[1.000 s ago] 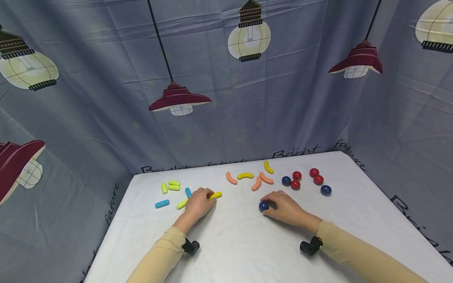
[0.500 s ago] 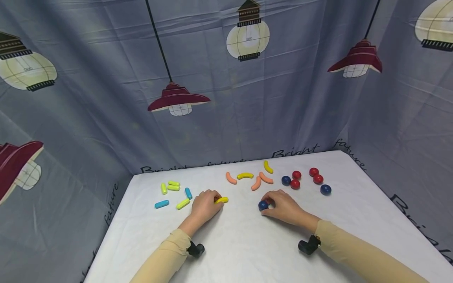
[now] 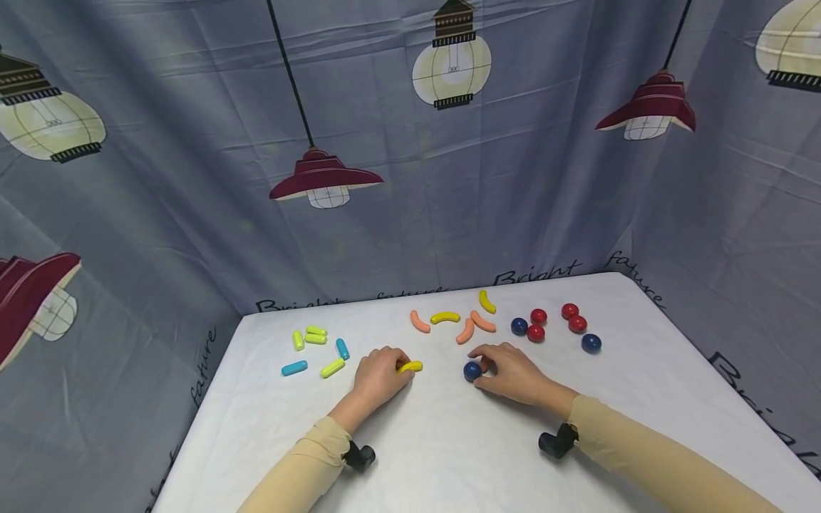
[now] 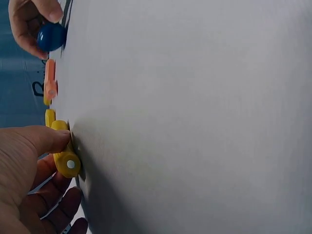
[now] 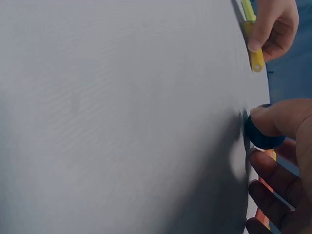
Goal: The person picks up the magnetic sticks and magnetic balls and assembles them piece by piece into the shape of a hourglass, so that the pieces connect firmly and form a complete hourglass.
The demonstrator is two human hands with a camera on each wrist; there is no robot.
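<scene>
My left hand (image 3: 381,375) pinches a yellow toy banana (image 3: 411,366) between thumb and fingers, low over the white table. Its white-dotted end faces the camera in the left wrist view, where the thumb lies across the banana (image 4: 69,163). To the right, my right hand (image 3: 516,372) pinches a dark blue ball (image 3: 472,371) between thumb and fingers. In the right wrist view the thumb covers part of the ball (image 5: 265,139). A gap of bare cloth separates the banana and the ball.
Behind the hands lie yellow toy bananas (image 3: 445,318) and orange curved pieces (image 3: 465,331). Red balls (image 3: 536,333) and blue balls (image 3: 591,343) sit at the right. Green sticks (image 3: 332,368) and blue sticks (image 3: 294,368) lie left on the white table (image 3: 449,456).
My left hand has slid right with the banana, away from the green and blue sticks. My right hand has shifted slightly left with the blue ball.
</scene>
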